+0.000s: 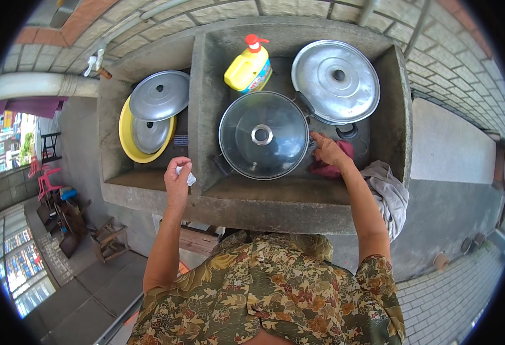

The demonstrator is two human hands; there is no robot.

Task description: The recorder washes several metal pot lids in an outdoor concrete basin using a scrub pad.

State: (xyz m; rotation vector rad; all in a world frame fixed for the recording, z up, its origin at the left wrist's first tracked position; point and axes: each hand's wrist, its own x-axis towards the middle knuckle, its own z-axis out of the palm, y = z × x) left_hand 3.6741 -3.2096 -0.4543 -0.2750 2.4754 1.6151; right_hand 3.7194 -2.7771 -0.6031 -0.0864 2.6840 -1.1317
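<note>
My left hand (177, 177) pinches a crumpled white piece (191, 179), perhaps tissue or plastic, above the front of the concrete divider (198, 108). In the right basin, my right hand (328, 149) has its index finger extended near the rim of a glass-lidded pot (261, 155); nothing shows in its grasp, and I cannot tell if the fingertip touches the rim. A dark red cloth (346, 148) lies under and beside this hand. Behind it stands a large pot with a domed metal lid (321, 95). A yellow pump bottle (246, 71) with a red top stands behind the glass lid.
The left basin holds a yellow plastic basin (127, 144) with a metal lid (147, 140) in it and another metal lid (159, 101) leaning over its rim. A grey cloth (386, 189) drapes over the sink's front right corner. A tap (97, 62) projects at the back left.
</note>
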